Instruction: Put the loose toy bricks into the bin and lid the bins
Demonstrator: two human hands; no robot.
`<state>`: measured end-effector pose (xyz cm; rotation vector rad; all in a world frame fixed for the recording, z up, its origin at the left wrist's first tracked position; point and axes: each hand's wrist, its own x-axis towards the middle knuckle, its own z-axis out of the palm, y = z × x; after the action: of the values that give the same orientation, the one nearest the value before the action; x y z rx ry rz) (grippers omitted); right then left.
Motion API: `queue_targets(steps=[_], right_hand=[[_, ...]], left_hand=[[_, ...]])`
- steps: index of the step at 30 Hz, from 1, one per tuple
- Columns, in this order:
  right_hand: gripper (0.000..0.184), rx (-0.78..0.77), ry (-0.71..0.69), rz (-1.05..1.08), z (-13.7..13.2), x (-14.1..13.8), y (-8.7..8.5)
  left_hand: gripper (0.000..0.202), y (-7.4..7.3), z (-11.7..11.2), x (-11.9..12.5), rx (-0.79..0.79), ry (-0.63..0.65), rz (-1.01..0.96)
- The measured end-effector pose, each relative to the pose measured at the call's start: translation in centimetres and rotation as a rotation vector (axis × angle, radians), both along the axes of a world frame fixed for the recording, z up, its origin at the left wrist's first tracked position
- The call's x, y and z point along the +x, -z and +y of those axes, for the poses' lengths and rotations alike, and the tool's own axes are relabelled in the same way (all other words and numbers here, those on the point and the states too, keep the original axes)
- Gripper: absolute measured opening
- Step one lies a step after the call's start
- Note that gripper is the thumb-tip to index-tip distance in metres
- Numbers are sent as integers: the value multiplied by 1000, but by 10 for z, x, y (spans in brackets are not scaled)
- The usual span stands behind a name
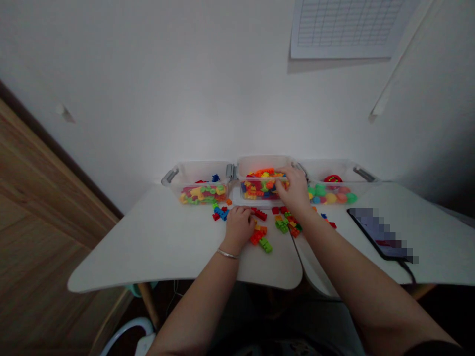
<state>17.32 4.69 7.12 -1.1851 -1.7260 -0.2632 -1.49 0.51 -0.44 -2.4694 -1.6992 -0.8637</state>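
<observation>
My left hand [239, 226] rests on the white table [159, 242] with its fingers curled, among loose bricks; a bracelet circles the wrist. Whether it holds a piece is hidden. Just right of it lie red, orange and green bricks [261, 238]. My right hand [295, 190] reaches over the front wall of the middle clear bin [260, 163], fingers bent down among the coloured bricks [260, 187] inside; what they grip is hidden. More loose bricks [287, 223] lie under my right wrist.
A left clear bin [193, 170] holds coloured bricks; a right clear bin [349, 170] holds rounded coloured pieces. A dark tablet [382, 235] with a cable lies on the right table. A wall stands close behind the bins, with wooden floor at the left.
</observation>
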Motion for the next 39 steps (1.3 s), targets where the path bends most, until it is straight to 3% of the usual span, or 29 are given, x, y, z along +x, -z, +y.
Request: queue_targets(steps=[4,8,11,22,30,39], right_hand=[[23,-85,-171,-123,-33,-19,32],[26,-258,-160,-260,-47,-27,67],[26,-318,-115,-331,-49,-28,81],[23,-292,-65,-407,-52,-16,83],[19,-366,89,-464,-57,-15,81],[15,-382,98,-438,-59,-15,82]], left_hand=[[22,2,1,0,7,4,1],[24,4,2,0,24,5,-5],[24,4,1,1,26,8,-25],[23,7,3,1,11,24,-56],[22,8,2,0,26,36,-58],[22,6,1,1,-5,21,-50]])
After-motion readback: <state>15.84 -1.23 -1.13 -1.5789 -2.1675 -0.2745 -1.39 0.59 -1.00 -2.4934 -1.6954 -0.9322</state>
